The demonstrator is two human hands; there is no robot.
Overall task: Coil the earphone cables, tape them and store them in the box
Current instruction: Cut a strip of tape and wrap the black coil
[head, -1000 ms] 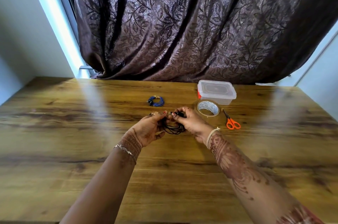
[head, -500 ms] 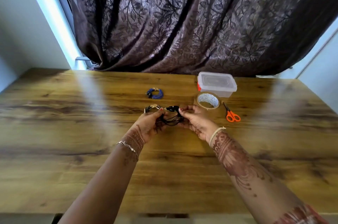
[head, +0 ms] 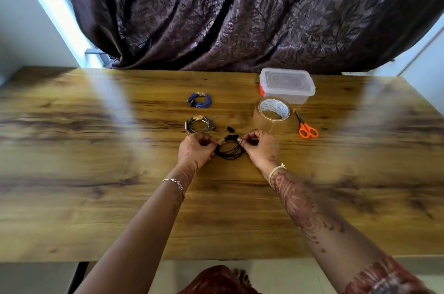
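Head view: black earphone coil point(head: 229, 149) lies on the table point(head: 96, 173), near the middle, held between both hands. Cable is looped into a rough ring. One black earbud point(head: 230, 128) pokes out on the far side of the ring.

Left hand point(head: 195, 149): fingers curled, pinching the left edge of the black coil. A small tan strip, apparently tape, shows at the pinch; too small to be sure. Right hand point(head: 260, 147): fingers curled, thumb and fingertips pinching the right edge of the same coil.

Left wrist carries a thin chain bracelet point(head: 174, 183); right wrist carries a pale thread band point(head: 276, 170). Both forearms show dark reddish patterning.

Just beyond the left hand: grey earphone coil point(head: 198, 124), bound at the top with a tan strip, lying flat. Farther back in the same line: blue earphone coil point(head: 199, 100), also bound, well apart from the hands.

Just beyond the right hand: brown tape roll point(head: 272, 112), lying on its side face. Right of it, close by: orange-handled scissors point(head: 306, 126), blades closed, tips pointing away. Behind the roll: clear plastic box point(head: 287, 86), lid on, at the far table edge.

Dark leaf-patterned curtain point(head: 240, 17) hangs behind the table.
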